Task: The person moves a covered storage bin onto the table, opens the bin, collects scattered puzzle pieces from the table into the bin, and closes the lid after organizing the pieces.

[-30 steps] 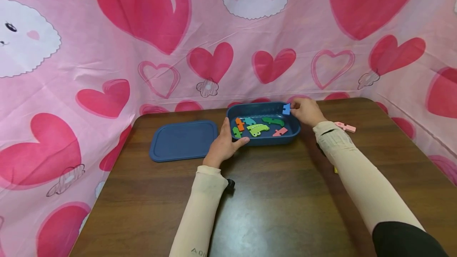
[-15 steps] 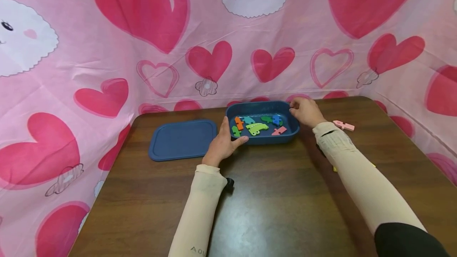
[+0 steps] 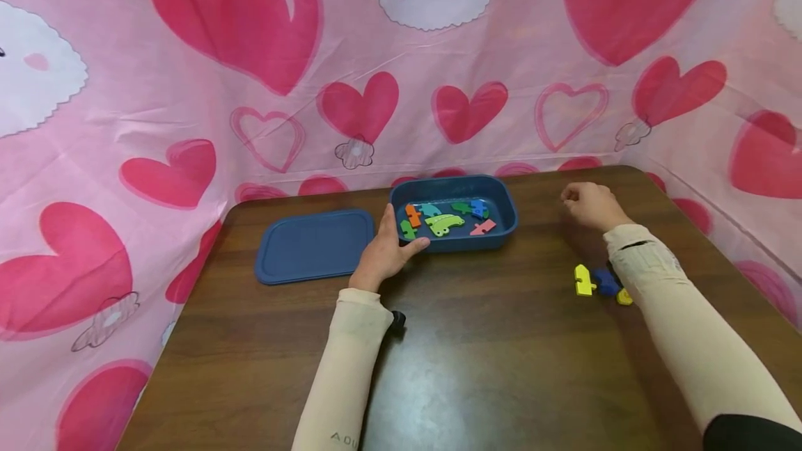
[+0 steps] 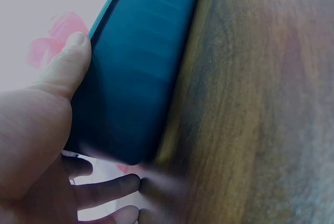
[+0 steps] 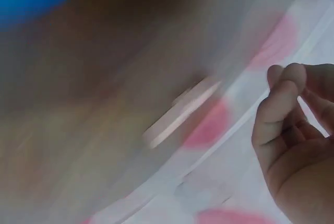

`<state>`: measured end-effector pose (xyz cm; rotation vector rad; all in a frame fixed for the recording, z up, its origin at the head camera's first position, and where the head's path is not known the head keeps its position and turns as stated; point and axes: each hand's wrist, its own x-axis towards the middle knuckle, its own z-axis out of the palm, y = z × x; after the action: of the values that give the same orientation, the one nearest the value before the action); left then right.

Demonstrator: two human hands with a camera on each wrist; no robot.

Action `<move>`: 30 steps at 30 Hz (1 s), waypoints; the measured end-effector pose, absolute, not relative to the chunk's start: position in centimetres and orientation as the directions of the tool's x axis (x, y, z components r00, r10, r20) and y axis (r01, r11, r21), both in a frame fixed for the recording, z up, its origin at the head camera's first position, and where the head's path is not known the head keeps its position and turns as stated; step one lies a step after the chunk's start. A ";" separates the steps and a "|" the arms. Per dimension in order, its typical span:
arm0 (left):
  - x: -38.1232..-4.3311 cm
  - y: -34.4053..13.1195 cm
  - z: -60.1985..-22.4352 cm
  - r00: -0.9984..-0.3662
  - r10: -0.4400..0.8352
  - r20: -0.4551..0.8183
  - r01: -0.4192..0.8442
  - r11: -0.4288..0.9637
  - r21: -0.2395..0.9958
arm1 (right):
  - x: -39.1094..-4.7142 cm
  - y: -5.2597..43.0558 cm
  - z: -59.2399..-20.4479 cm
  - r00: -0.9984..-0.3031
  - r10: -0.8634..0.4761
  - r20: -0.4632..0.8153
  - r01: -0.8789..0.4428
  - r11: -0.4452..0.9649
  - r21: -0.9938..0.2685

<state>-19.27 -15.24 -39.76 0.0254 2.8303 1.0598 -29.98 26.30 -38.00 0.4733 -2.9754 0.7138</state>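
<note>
Table (image 3: 489, 346) (brn wood) holds dk-blue box (image 3: 454, 245), pink heart-print cloth (image 3: 413, 54) bhnd.

Reads evenly lit and mostly sharp in head view, with soft glare on the tabletop (image 3: 426, 378) and shadow beside the right sleeve (image 3: 702, 339), but runs dim in left wrist and smears the pink piece (image 5: 182, 113) in right wrist.
</note>
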 end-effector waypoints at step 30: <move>-19.4 -15.3 -39.8 -0.991 0.071 -0.113 -0.022 0.750 0.661 | -28.2 27.4 -39.9 -0.917 -0.386 0.104 -0.384 0.782 -0.492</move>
<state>-19.35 -15.34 -39.79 0.0399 2.8152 1.0663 -28.23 27.35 -39.87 0.6410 -2.9675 0.8179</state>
